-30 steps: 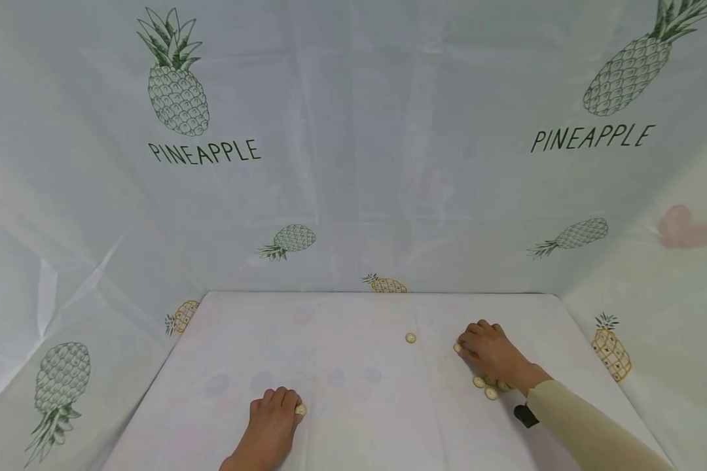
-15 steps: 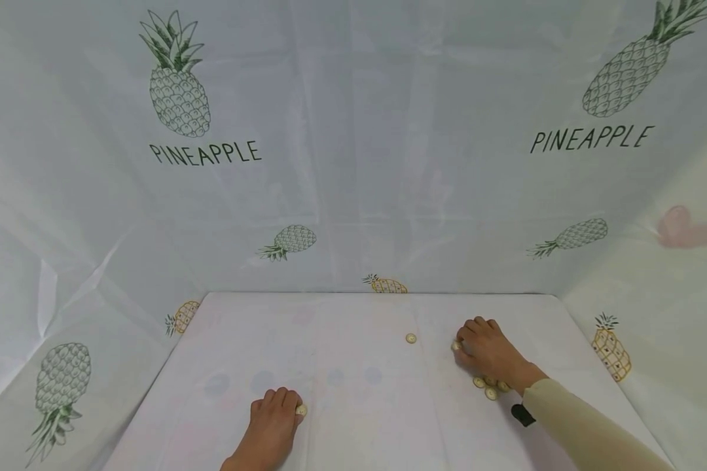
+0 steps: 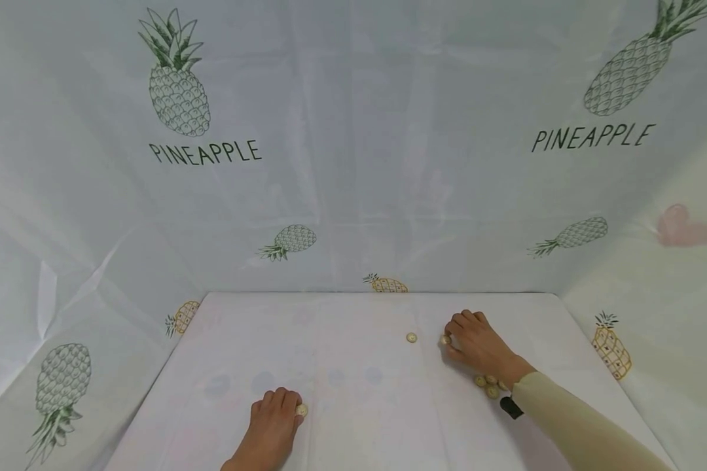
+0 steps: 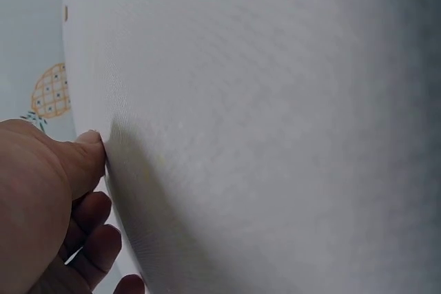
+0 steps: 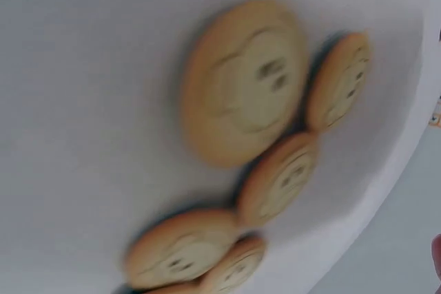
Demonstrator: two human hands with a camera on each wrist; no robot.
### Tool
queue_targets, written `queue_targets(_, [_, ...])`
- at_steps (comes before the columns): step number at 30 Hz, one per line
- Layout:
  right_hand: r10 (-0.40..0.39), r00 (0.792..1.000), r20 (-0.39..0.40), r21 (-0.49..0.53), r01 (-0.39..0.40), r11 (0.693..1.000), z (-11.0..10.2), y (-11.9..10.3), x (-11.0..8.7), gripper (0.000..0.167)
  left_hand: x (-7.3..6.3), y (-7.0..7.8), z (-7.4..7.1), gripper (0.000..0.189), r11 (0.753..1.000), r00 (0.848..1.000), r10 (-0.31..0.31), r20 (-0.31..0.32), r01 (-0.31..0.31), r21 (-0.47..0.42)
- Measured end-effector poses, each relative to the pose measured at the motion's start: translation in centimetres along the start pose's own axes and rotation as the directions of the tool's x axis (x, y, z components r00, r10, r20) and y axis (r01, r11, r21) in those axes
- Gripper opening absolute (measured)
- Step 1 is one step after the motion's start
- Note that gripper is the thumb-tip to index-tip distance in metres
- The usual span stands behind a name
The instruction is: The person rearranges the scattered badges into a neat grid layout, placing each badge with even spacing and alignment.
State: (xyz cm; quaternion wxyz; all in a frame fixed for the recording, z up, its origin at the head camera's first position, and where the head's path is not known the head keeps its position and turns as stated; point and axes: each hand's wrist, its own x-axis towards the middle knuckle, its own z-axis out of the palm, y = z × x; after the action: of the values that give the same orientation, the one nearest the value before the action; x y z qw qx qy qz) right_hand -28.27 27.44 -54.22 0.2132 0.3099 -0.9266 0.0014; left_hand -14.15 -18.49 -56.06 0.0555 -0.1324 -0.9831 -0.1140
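In the head view my left hand (image 3: 271,422) rests at the near left of the table, with a small round biscuit (image 3: 302,410) between thumb and fingers. The left wrist view shows the thumb at the table and the fingers curled, but that biscuit is hidden there. Farther back on the right, my right hand (image 3: 474,341) pinches another biscuit (image 3: 445,340) close over the table. A single biscuit (image 3: 412,337) lies a little to its left. Behind the right hand, near the wrist, several biscuits (image 3: 492,391) lie in a cluster; the right wrist view shows smiling faces on these biscuits (image 5: 248,84).
The white table (image 3: 359,425) has a straight far edge against a hanging sheet (image 3: 353,163) printed with pineapples. Similar sheets enclose the left and right sides. A black object (image 3: 511,407) sits at the right wrist, under the sleeve.
My right hand has moved left and slightly away with its biscuit, toward the single biscuit. The left hand and the biscuit in it have stayed in place.
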Motion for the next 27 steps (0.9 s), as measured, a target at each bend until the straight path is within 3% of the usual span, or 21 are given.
queue_targets(27, [-0.059, 0.998, -0.007, 0.090, 0.060, 0.994, 1.7, -3.6, 5.3, 0.021, 0.0, -0.2, -0.5, 0.025, 1.000, 1.000, 0.004, 0.019, -0.004, 0.005])
